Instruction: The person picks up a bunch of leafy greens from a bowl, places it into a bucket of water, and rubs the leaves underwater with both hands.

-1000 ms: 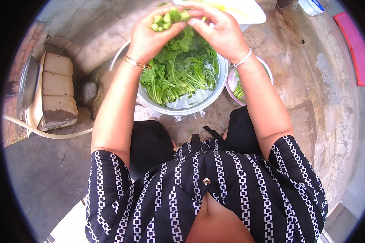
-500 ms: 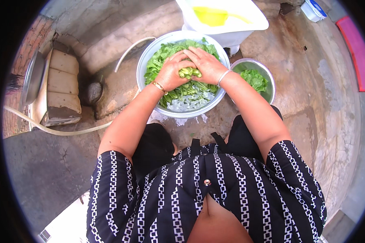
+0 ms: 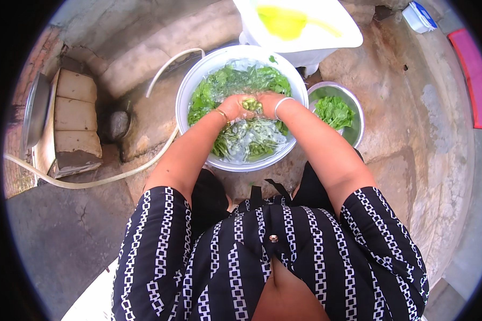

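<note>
A large pale basin (image 3: pixel 183 115) holds water and leafy greens (image 3: pixel 202 99), with splashes around the middle. Both my hands are down in this water, their fingers partly covered by it. My left hand (image 3: pixel 234 105) wears a gold bracelet at the wrist and closes round the left of a bunch of green stems (image 3: pixel 253 105). From the other side my right hand (image 3: pixel 270 102), a silver bangle at its wrist, grips the same bunch. Cut stem ends point toward me between the hands; the leaves spread under water beyond.
Right of the basin stands a steel bowl (image 3: pixel 359 120) with more leafy greens (image 3: pixel 334 111). Behind is a white tub (image 3: pixel 337 32) with something yellow inside. A pale hose (image 3: pixel 112 180) curves along the left, near a brick-like block (image 3: pixel 76 115) and dark stone (image 3: pixel 118 124).
Both hands have gone down into the water with the bunch and drawn slightly nearer me. The water is now churned, and the leaves ahead of the hands are under it.
</note>
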The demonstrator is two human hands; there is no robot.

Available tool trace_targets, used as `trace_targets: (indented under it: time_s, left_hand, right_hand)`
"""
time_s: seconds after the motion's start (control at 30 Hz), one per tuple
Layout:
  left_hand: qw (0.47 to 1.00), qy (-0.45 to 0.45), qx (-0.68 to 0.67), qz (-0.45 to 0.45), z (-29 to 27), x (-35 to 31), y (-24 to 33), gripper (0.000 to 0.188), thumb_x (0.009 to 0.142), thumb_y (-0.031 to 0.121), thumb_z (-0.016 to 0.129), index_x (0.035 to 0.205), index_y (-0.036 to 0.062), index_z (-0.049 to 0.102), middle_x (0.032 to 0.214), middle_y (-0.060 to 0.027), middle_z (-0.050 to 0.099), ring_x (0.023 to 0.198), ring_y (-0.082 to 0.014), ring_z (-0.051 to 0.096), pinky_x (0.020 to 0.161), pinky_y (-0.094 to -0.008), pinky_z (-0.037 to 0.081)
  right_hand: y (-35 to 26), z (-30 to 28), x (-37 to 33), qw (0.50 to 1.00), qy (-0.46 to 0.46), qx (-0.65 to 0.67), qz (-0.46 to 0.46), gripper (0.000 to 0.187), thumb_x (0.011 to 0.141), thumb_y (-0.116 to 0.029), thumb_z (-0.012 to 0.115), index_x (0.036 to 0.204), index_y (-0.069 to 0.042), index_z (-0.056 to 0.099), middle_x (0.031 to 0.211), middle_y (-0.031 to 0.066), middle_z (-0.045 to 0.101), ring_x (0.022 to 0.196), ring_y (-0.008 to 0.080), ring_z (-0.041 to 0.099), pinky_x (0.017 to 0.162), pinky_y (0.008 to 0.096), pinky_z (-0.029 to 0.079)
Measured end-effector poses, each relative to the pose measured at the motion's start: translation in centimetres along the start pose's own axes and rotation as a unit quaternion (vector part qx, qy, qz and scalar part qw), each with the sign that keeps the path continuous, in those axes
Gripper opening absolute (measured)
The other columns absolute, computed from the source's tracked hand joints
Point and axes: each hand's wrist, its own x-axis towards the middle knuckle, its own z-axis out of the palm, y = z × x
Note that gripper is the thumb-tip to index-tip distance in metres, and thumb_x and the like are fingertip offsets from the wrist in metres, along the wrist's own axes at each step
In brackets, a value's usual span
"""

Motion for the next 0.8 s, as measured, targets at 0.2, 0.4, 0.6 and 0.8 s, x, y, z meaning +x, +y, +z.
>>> trace_targets:
  time_s: [0.2, 0.4, 0.6, 0.8]
  left_hand:
    - [0.954, 0.111, 0.264, 0.086, 3.1, -2.9, 8.3, 0.028, 0.075, 0.005, 0.071, 0.1, 0.0074, 0.061, 0.095, -0.0002, 0.063, 0.087, -0.0079, 0.057, 0.078, -0.0237, 0.049]
    - [0.943, 0.093, 0.252, 0.198, 6.6, -8.3, 19.2, 0.026, 0.077, 0.003, 0.069, 0.102, 0.0071, 0.061, 0.096, 0.0011, 0.062, 0.088, -0.0078, 0.056, 0.079, -0.024, 0.048]
    - [0.915, 0.023, 0.372, 0.156, 4.4, -4.8, 9.9, 0.032, 0.071, 0.001, 0.072, 0.1, 0.009, 0.062, 0.101, 0.0016, 0.06, 0.093, -0.0097, 0.054, 0.085, -0.0256, 0.045]
    - [0.945, 0.017, 0.325, 0.012, 0.8, -0.4, 2.5, 0.035, 0.069, 0.005, 0.075, 0.101, 0.0093, 0.061, 0.099, -0.0006, 0.063, 0.089, -0.0084, 0.056, 0.083, -0.0261, 0.046]
  right_hand:
    - [-1.1, -4.9, -2.6, 0.978, 0.157, 0.127, -0.056, 0.025, 0.079, -0.019, 0.06, 0.098, -0.004, 0.054, 0.1, 0.0199, 0.061, 0.096, 0.0351, 0.057, 0.083, 0.0398, 0.045]
    - [-5.2, -12.1, -10.0, 0.917, 0.353, 0.097, -0.158, 0.031, 0.078, -0.022, 0.059, 0.102, -0.004, 0.053, 0.096, 0.0191, 0.061, 0.092, 0.0362, 0.057, 0.08, 0.0416, 0.045]
    - [-1.4, -4.9, -5.0, 0.964, 0.21, 0.095, -0.135, 0.042, 0.07, -0.017, 0.067, 0.107, -0.005, 0.053, 0.1, 0.0173, 0.061, 0.095, 0.0335, 0.058, 0.086, 0.0383, 0.045]
    - [0.3, -0.3, -0.4, 0.997, 0.009, 0.035, -0.061, 0.035, 0.069, -0.015, 0.065, 0.103, -0.005, 0.059, 0.103, 0.0203, 0.06, 0.098, 0.0339, 0.057, 0.087, 0.0374, 0.045]
